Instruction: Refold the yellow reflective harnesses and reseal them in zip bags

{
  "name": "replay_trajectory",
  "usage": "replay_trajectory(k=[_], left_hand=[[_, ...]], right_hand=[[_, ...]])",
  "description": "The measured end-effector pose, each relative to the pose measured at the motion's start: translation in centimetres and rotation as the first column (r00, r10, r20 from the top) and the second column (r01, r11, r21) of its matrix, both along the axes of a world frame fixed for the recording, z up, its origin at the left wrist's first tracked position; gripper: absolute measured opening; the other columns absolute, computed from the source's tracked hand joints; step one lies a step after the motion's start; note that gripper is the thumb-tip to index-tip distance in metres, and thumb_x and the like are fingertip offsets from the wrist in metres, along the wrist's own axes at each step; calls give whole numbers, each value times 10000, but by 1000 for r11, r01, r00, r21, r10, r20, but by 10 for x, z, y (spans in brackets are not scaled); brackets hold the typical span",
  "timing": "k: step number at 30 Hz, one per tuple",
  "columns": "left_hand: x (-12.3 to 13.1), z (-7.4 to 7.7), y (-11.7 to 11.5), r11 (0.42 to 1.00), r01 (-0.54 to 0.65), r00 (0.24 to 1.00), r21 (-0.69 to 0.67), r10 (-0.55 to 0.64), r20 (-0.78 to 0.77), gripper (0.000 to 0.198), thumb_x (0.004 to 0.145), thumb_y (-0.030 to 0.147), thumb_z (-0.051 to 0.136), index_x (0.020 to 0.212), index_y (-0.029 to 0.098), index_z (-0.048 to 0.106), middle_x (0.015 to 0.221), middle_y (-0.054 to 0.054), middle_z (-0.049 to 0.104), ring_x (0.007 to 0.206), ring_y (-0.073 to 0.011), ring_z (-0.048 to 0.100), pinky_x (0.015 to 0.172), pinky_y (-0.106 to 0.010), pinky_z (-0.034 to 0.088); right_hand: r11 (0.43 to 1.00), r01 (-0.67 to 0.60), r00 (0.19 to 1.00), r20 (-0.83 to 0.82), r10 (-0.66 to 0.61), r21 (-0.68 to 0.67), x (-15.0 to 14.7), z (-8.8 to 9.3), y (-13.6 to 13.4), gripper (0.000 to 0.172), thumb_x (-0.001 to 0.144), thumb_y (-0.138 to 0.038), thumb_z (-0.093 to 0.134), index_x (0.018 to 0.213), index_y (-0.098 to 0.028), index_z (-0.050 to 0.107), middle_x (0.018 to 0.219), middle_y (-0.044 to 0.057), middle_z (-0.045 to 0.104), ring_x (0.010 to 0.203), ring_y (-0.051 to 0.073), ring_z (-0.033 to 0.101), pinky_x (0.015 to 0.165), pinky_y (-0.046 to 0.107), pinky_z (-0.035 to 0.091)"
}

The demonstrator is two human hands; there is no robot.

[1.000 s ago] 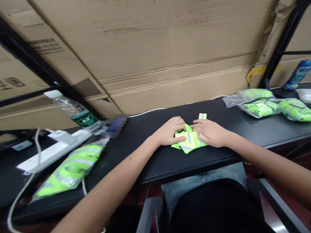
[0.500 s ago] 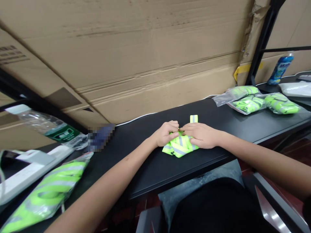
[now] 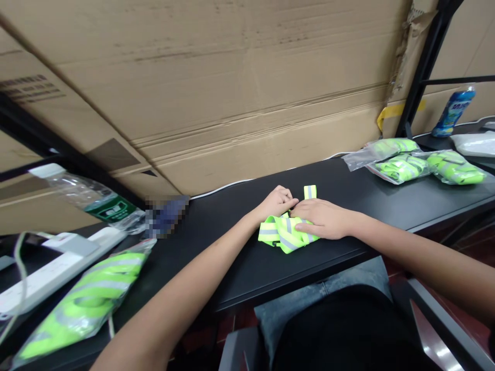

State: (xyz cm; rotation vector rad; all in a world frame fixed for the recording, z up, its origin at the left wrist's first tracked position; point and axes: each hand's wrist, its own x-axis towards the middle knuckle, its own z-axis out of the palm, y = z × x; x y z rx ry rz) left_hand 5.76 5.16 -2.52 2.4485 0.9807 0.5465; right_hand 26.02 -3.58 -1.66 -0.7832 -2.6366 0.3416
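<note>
A loosely folded bundle of neon yellow-green reflective straps (image 3: 288,234) with silver stripes lies on the black table. Over its right side my right hand (image 3: 323,217) rests flat, fingers stretched toward the left and thumb apart. Behind the bundle, my left hand (image 3: 277,202) is closed, its fingers curled and thumb pressed in beside the right fingertips. A bit of strap runs into that grip, mostly hidden by the fingers. One short strap end (image 3: 310,192) sticks out beyond the right hand. A small dark clip (image 3: 276,243) shows at the bundle's near left edge.
Clear bags of green straps lie at the right (image 3: 402,167) and the near left (image 3: 88,299). A water bottle (image 3: 88,198) and a white power strip (image 3: 58,273) are at the left. A blue bottle (image 3: 453,112) stands far right. Cardboard (image 3: 251,93) backs the black table (image 3: 240,281).
My left hand has moved off the top of the bundle to its far edge, uncovering the left folds. My right hand stays on the bundle. The view has shifted slightly.
</note>
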Motion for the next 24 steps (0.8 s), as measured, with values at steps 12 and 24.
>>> replay_trajectory(k=[12, 24], left_hand=[[5, -11, 1, 923, -375, 926, 84, 378, -14, 409, 827, 430, 655, 1132, 175, 559, 1235, -135, 539, 1202, -335, 464, 1061, -542, 365], [-39, 36, -131, 948, -303, 951, 102, 308, -38, 479, 951, 532, 530, 1314, 221, 488, 1304, -113, 576, 1202, -282, 582, 1040, -446, 474]], right_hand=[[1000, 21, 999, 29, -21, 12, -3, 1, -1, 472, 1020, -536, 424, 1272, -199, 638, 1322, 140, 590, 1176, 291, 557, 1012, 498, 449], [1000, -26, 1000, 16, 26, 12, -5, 0, -1, 458, 1068, -451, 331, 1312, -172, 600, 1309, 114, 654, 1258, 275, 548, 1059, 491, 417]])
